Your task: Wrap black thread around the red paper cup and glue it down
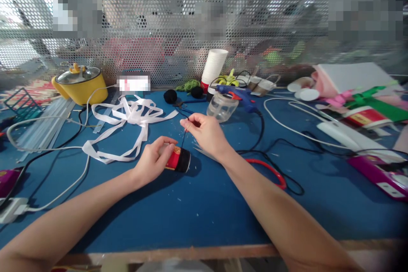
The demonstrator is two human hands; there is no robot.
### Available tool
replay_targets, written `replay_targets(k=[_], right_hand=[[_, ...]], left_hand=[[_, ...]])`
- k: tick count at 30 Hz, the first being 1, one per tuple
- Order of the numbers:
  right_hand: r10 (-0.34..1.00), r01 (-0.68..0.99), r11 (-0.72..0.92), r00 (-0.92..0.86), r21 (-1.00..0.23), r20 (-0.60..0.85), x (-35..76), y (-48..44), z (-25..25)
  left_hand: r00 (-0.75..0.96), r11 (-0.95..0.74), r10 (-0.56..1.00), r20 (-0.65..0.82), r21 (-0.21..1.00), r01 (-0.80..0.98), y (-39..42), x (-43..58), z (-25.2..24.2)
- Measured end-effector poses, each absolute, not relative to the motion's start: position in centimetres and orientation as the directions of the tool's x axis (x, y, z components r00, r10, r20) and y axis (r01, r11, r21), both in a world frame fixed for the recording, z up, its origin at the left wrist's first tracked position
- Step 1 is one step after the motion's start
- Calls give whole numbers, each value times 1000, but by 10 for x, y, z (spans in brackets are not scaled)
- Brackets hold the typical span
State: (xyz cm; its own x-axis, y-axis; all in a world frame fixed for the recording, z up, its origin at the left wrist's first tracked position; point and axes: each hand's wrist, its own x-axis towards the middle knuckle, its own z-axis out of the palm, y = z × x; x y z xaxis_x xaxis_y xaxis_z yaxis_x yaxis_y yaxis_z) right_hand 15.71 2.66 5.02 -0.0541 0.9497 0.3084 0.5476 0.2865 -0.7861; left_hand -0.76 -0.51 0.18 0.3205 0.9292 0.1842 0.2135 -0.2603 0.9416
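Observation:
My left hand (pixel 153 160) is closed round a red paper cup (pixel 172 159) lying on its side above the blue table. Black yarn (pixel 183 161) is wound in a band around the cup's rim end, which faces right. From that band a strand rises to my right hand (pixel 205 132), whose thumb and forefinger pinch it. Under the right wrist lie scissors with red handles (pixel 270 169), their blades partly hidden by the arm. A black yarn ball (pixel 170 96) rests farther back. The cup's base is covered by my left fingers.
White ribbon (pixel 137 112) lies in loops at left, near a yellow electric pot (pixel 81 85) and clear glue sticks (pixel 47 125). A blue glue gun (pixel 239 97) rests on a clear jar (pixel 219 108). Cables cross both sides. A purple power strip (pixel 379 174) is at right.

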Motion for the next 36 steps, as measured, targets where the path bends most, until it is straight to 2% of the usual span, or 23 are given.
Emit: replay_targets(k=[7, 36], right_hand=[[960, 580, 261, -74, -771, 269, 156, 26, 49], [970, 620, 202, -232, -758, 69, 151, 27, 41]], left_hand=[[332, -419, 887, 322, 863, 283, -11, -11, 6], [320, -679, 733, 600, 677, 284, -18, -16, 9]])
